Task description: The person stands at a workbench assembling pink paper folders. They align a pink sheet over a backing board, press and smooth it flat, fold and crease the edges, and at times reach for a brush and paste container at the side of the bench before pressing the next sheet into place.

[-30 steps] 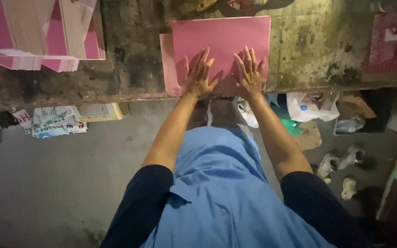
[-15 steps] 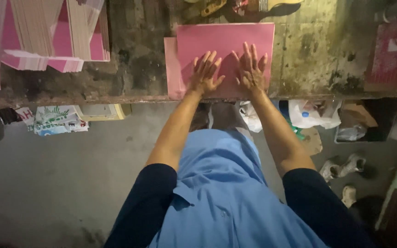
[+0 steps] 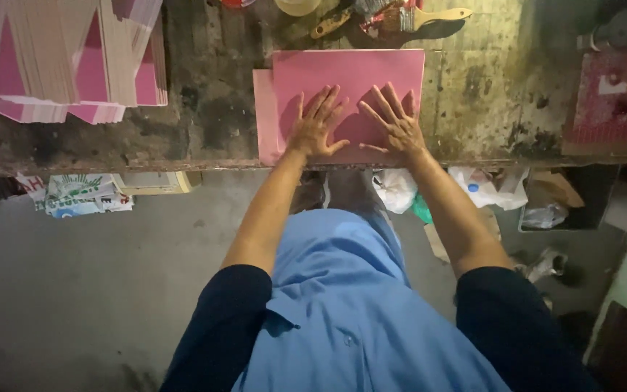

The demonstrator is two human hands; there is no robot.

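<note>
**Both palms flat on pink sheet at table edge**

At the near edge of the table, a pink sheet lies flat, its near side level with the table's rim. A second pink sheet shows beneath it, sticking out on the left. Left hand: open, fingers spread, palm down on the top sheet, gripping nothing. Right hand: same posture, fingers fanned, palm pressed on the sheet just beside the left. Hands close together, not touching. Table surface dark, stained, patchy. Far left: stacks of pink sheets, some fanned and overlapping. Far side, just beyond the top sheet: a brush with a wooden handle. Far right: a reddish square board. Below the table, on the floor: printed paper packets at left, white plastic bags at right.
</note>
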